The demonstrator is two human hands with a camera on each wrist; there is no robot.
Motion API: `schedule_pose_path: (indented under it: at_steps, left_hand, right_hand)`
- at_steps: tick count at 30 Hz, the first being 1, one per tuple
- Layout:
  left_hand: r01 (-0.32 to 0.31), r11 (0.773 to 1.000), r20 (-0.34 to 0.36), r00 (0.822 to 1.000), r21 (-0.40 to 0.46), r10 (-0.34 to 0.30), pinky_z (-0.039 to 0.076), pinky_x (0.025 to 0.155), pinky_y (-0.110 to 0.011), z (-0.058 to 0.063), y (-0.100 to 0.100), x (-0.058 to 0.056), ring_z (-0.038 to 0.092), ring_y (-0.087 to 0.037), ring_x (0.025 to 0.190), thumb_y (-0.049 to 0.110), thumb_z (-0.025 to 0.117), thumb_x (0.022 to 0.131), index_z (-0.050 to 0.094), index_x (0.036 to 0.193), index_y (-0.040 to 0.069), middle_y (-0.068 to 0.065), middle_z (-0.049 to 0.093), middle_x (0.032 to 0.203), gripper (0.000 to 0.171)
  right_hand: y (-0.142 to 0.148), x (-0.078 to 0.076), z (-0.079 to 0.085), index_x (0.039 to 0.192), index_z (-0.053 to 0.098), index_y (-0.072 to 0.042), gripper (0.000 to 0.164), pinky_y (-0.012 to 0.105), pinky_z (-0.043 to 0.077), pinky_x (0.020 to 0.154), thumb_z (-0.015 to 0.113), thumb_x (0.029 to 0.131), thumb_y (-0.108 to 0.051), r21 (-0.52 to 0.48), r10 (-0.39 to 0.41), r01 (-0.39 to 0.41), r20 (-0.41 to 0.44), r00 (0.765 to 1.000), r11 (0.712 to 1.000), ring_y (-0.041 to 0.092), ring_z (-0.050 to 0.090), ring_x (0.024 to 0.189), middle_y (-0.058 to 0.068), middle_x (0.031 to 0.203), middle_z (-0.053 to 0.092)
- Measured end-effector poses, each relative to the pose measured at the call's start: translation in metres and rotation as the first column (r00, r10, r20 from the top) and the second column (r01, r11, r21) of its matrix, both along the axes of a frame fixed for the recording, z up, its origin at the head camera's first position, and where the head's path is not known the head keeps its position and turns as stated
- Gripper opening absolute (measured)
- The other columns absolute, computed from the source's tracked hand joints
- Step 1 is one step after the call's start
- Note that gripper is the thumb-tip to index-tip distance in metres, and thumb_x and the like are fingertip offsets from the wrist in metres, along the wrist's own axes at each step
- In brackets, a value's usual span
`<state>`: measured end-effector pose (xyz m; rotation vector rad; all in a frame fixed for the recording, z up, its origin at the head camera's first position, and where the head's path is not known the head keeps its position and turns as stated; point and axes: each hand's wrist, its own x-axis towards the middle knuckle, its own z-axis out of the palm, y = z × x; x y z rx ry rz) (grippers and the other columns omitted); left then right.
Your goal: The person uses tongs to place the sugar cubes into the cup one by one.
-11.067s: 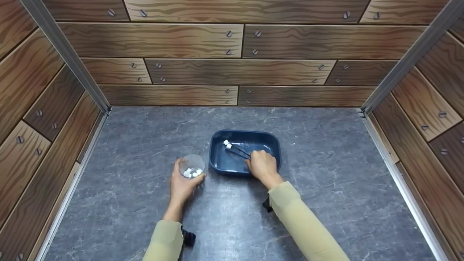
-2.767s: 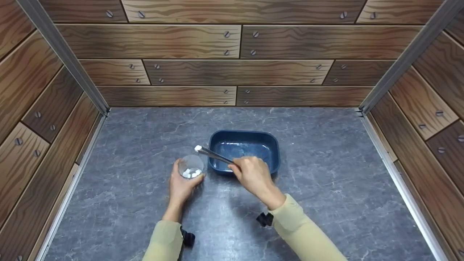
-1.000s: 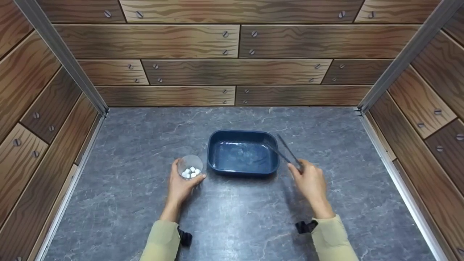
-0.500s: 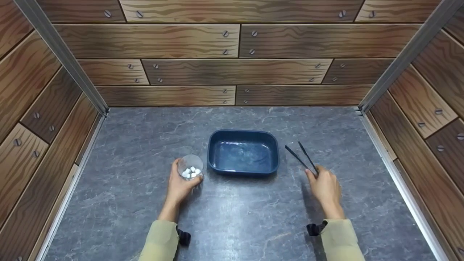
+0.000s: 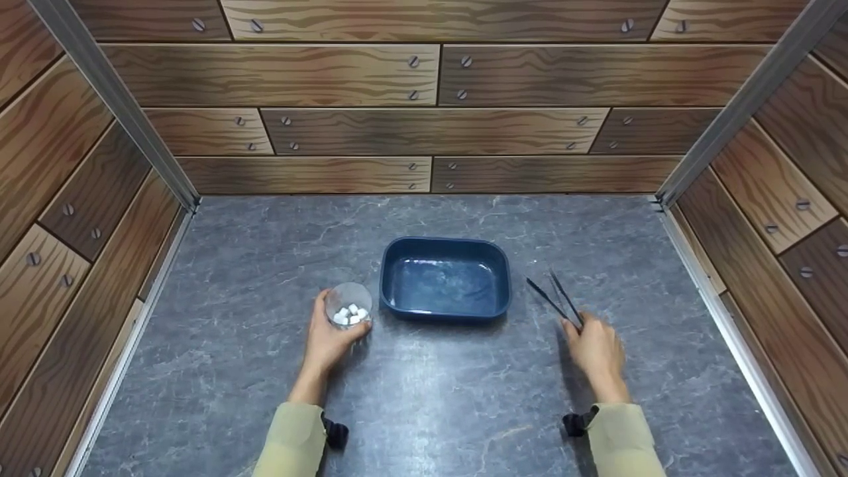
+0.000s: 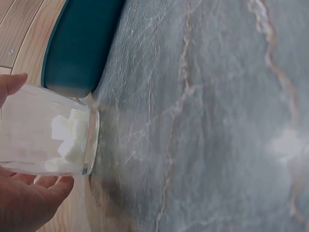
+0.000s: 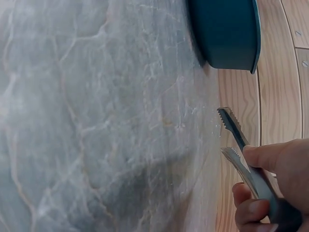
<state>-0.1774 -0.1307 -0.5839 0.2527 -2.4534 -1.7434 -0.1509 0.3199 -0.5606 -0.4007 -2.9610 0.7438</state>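
My left hand [image 5: 331, 339] grips a clear drinking glass [image 6: 43, 130] that stands on the grey marbled table, left of the blue dish. Several white cubes [image 5: 351, 314] lie at the bottom of the glass. With thumb and fingers my right hand [image 5: 596, 348] holds dark metal tongs [image 5: 555, 298] to the right of the dish. The tongs' serrated tips are spread apart with nothing between them, as the right wrist view shows. Between both hands sits the deep blue rectangular dish [image 5: 445, 314], with no cubes in it.
The grey marbled tabletop [image 5: 424, 397] has wood-patterned walls [image 5: 344, 132] at the back and on both sides. Metal strips [image 5: 742, 358] run along the side edges.
Two white cubes were in the dish at first; later the tongs held one near the glass. The right hand has since moved right, its tongs now spread. The left hand kept its place.
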Motion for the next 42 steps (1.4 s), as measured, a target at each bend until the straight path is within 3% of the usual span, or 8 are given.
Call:
schedule_pose_path:
  at_steps: [8, 13, 22, 30, 37, 42]
  left_hand:
    - [0.01, 1.0, 0.004, 1.0, 0.006, -0.01, 0.038, 0.103, -0.053, -0.001, -0.001, 0.0, 0.044, -0.041, 0.127, 0.02, 0.089, 0.065, 0.033, 0.147, 0.004, -0.026, 0.041, 0.144, 0.1]
    - [0.013, 1.0, 0.016, 1.0, 0.022, -0.013, 0.036, 0.105, -0.053, 0.0, -0.002, 0.001, 0.041, -0.041, 0.131, 0.022, 0.091, 0.066, 0.033, 0.148, 0.006, -0.025, 0.038, 0.147, 0.102]
    - [0.022, 0.999, 0.0, 1.0, 0.026, -0.022, 0.036, 0.105, -0.054, 0.001, -0.003, 0.003, 0.042, -0.041, 0.129, 0.019, 0.088, 0.067, 0.034, 0.146, 0.008, -0.026, 0.04, 0.145, 0.097]
    - [0.023, 0.999, -0.024, 0.999, 0.024, -0.023, 0.037, 0.104, -0.053, 0.001, -0.003, 0.004, 0.044, -0.041, 0.127, 0.018, 0.088, 0.066, 0.036, 0.145, 0.006, -0.026, 0.043, 0.143, 0.094]
    - [0.038, 0.999, -0.01, 0.999, 0.014, -0.038, 0.037, 0.104, -0.055, 0.002, -0.006, 0.005, 0.042, -0.042, 0.129, 0.021, 0.088, 0.068, 0.034, 0.146, 0.007, -0.025, 0.039, 0.146, 0.096]
    - [0.085, 0.996, 0.004, 0.996, 0.015, -0.085, 0.035, 0.107, -0.054, 0.004, -0.012, 0.005, 0.038, -0.04, 0.133, 0.022, 0.088, 0.07, 0.026, 0.15, 0.007, -0.023, 0.034, 0.15, 0.102]
  right_hand:
    - [0.001, 0.002, -0.004, 0.131, 0.055, 0.003, 0.047, 0.057, 0.049, 0.065, 0.057, 0.099, -0.031, 0.018, -0.013, 0.013, 0.027, 1.0, 1.0, 0.047, 0.063, 0.086, 0.028, 0.105, 0.065]
    - [0.001, 0.003, -0.006, 0.131, 0.052, 0.003, 0.047, 0.056, 0.049, 0.065, 0.058, 0.099, -0.029, 0.01, -0.015, 0.015, 0.042, 0.999, 1.0, 0.045, 0.063, 0.085, 0.029, 0.106, 0.064]
    - [0.006, 0.005, -0.006, 0.104, 0.053, 0.0, 0.036, 0.051, 0.047, 0.059, 0.061, 0.096, -0.035, 0.035, 0.01, -0.016, 0.154, 0.988, 0.999, 0.04, 0.061, 0.075, 0.02, 0.085, 0.062]
    - [0.007, 0.008, -0.008, 0.092, 0.056, -0.002, 0.039, 0.042, 0.043, 0.053, 0.066, 0.093, -0.039, 0.038, 0.027, -0.037, 0.233, 0.972, 0.999, 0.029, 0.056, 0.064, 0.015, 0.081, 0.058]
    - [0.007, 0.009, -0.008, 0.09, 0.056, -0.002, 0.04, 0.037, 0.042, 0.05, 0.07, 0.091, -0.039, 0.02, 0.041, -0.048, 0.252, 0.967, 0.999, 0.025, 0.053, 0.06, 0.012, 0.079, 0.057]
    - [0.008, 0.007, -0.004, 0.092, 0.059, -0.001, 0.05, 0.038, 0.043, 0.052, 0.066, 0.09, -0.05, -0.001, 0.079, -0.082, 0.283, 0.956, 0.997, 0.024, 0.054, 0.061, 0.011, 0.078, 0.057]
